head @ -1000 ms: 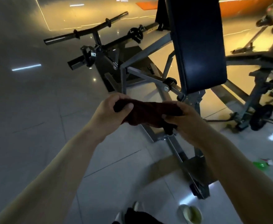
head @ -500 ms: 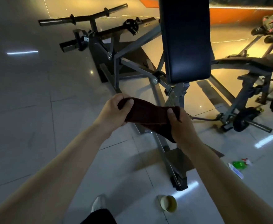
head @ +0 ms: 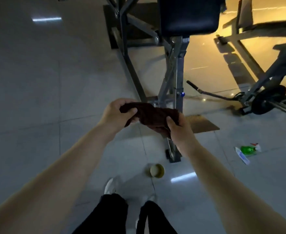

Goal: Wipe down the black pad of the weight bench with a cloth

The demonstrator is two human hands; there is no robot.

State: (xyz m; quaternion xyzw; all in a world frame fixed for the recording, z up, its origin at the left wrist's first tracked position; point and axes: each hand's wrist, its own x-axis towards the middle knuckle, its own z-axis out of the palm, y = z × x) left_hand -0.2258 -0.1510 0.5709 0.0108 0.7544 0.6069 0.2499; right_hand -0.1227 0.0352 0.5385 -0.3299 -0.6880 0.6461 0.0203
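Head view: a dark maroon, crumpled terry cloth [head: 151, 116] is held in front of the person, stretched between both hands. The left hand [head: 117, 114] pinches its left end; the right hand [head: 179, 130] grips its right end. It hangs below and apart from the glossy black padded bench cushion [head: 188, 16] on a grey steel frame [head: 178, 68]. Glossy grey floor tiles [head: 37, 92] carry a small round tin [head: 157, 170] and a green spray bottle [head: 248, 150].

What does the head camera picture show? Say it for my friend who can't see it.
The left hand and right hand hold a dark cloth between them, one at each end. Beyond them the black pad sits on a grey frame, apart from the cloth. A round cup and a green bottle are on the floor.
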